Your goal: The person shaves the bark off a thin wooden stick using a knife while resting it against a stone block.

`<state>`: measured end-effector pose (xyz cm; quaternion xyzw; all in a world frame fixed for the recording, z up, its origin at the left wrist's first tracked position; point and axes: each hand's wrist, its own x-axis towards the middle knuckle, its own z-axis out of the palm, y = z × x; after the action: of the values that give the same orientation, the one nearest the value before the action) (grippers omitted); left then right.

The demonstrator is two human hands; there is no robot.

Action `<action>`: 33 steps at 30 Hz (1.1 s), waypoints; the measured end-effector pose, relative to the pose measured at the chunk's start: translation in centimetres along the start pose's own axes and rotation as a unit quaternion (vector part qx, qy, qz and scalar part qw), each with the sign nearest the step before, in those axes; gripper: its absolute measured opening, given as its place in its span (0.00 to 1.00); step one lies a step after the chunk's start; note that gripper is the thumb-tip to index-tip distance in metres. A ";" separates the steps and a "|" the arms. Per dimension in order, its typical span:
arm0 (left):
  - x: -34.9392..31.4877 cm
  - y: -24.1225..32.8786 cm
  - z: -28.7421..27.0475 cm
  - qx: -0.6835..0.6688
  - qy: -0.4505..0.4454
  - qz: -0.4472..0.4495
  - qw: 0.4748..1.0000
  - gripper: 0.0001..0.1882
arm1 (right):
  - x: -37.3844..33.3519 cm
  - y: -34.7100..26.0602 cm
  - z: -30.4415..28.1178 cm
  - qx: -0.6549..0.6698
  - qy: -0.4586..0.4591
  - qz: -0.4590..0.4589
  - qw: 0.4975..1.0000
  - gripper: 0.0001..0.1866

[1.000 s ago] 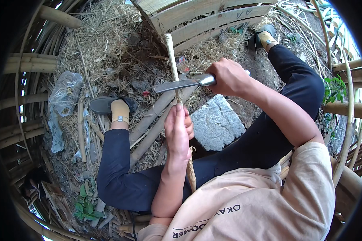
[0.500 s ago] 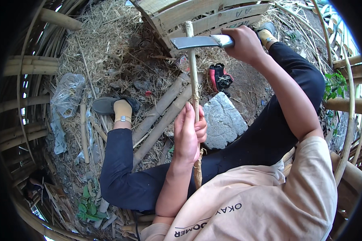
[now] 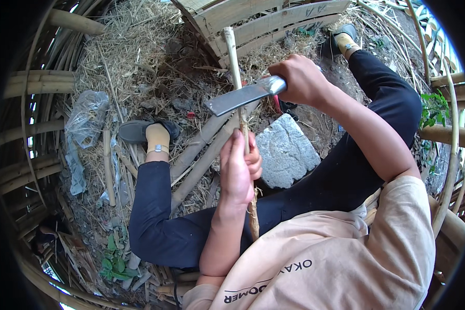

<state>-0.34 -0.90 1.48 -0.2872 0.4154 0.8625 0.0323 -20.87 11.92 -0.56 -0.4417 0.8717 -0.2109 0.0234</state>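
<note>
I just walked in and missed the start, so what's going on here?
The person's left hand grips a long, thin stick partway along. Above that grip, the right hand holds a bladed tool across the stick; whether they touch is hard to tell. The stick looks pale towards its top, with ragged shreds lower down. A grey stone block lies to the right of the left hand.

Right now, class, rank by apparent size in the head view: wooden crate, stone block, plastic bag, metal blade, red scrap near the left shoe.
1. Wooden crate
2. Stone block
3. Plastic bag and metal blade: unsure, as the blade is thinner but held nearer the camera
4. Red scrap
</note>
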 end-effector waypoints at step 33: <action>-0.2 -0.8 1.5 0.034 -0.003 -0.013 0.999 0.17 | 2.1 4.6 -2.7 -0.137 0.125 0.058 0.981 0.09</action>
<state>-0.62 0.79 1.74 -0.2889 0.4411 0.8480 0.0540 -26.23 13.64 0.39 -0.3592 0.9127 -0.1415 -0.1338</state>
